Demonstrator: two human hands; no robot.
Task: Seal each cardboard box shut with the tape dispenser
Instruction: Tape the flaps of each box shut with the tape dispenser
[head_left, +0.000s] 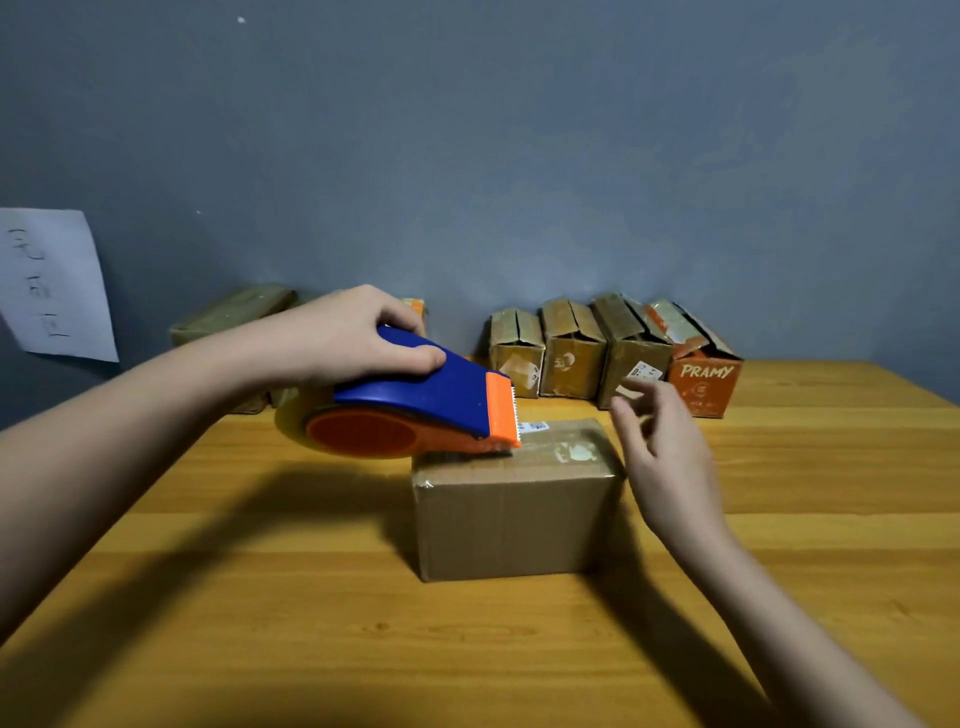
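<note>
**Now taping: dispenser meets the top of the middle box**

Squarely in the middle of the wooden table (260, 597) sits a closed cardboard box (511, 519), its plain brown front facing the camera. Clear tape shines along its top, where a small white label (533, 427) lies near the far edge and a pale torn patch (576, 453) sits toward the right.

The left hand (353, 332) grips the tape dispenser (415, 410) from above, fingers curled over the back of its blue cover and the thumb lying along the near side. The dispenser's orange toothed blade end (503, 410) points right and rests on the left part of the box top, while the orange hub and the yellowish tape roll hang off past the box's left edge, above the table.

The right hand (660, 457) hovers just beside the box's right end, holding nothing. Its fingers are spread and loosely bent, blurred, near the upper right corner of the box; whether any fingertip touches the cardboard cannot be told.

Along the blue-grey wall (519, 156) at the back of the table stands a row of boxes with their flaps up: three brown boxes (571, 353) and, at the right end, an orange box (704, 384) printed PRAMY. Further left, partly hidden behind the left hand and arm, lie more boxes (234, 317) in shadow. A sheet of paper (52, 280) with handwriting hangs on the wall at the far left.
</note>
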